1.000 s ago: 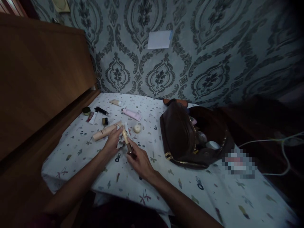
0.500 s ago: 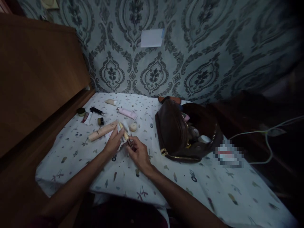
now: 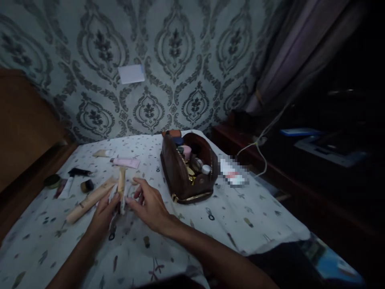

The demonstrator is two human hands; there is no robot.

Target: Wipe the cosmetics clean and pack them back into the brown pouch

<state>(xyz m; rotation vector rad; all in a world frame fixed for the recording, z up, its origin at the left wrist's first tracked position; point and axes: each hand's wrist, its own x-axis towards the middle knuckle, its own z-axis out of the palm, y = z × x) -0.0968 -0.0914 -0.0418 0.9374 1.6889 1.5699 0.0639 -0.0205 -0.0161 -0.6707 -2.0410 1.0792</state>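
Observation:
My left hand point(image 3: 106, 210) is closed around a slim yellowish tube point(image 3: 121, 182), which points away from me; some white material shows beneath it. Just right of the tube, my right hand point(image 3: 150, 204) has its fingers apart and holds nothing. A long peach tube point(image 3: 90, 200) lies left of my left hand. Beyond the hands rests a pink tube point(image 3: 126, 162), with a beige tube point(image 3: 102, 153) farther back. The open brown bag point(image 3: 174, 170) stands to the right, with jars and other small items inside.
A small jar point(image 3: 87, 185), a black tube point(image 3: 80, 172), a white tube point(image 3: 66, 188) and a round dark green jar point(image 3: 52, 181) lie at left on the patterned cloth point(image 3: 228, 216). Right of the bag is a blurred-out item point(image 3: 233, 171); a white cable point(image 3: 261, 156) runs behind it.
The view has swung to the right, bringing the curtain and dark right side into sight. My right hand has come off the yellowish tube and opened; the left still holds it.

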